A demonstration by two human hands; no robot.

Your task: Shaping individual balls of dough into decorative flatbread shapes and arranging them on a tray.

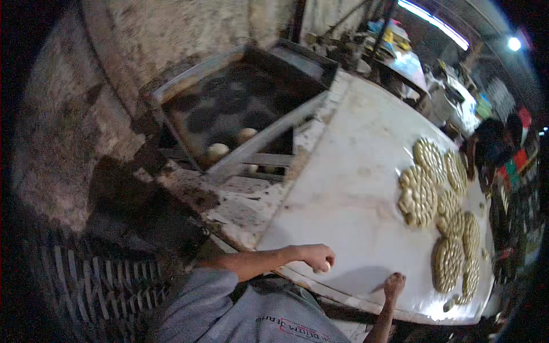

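Near the front edge of a broad white table [343,217], my left hand [313,255] is closed around a small pale dough ball [325,267], which shows below the fingers. My right hand [394,283] is lower down at the tabletop, fingers curled in; whatever may be in them is hidden. To the right of it, round clusters of glossy, pale dough pieces [448,264] lie on the table, packed in flower-like rings. Others of these clusters [418,196] lie farther back.
A worn metal tray [269,136] with dark round marks stands at the far left, two pale balls [217,151] in its near corner. A stained wall [183,34] rises behind it. Heaped bags [409,68] stand beyond the table, and a person [494,143] is at its far right side.
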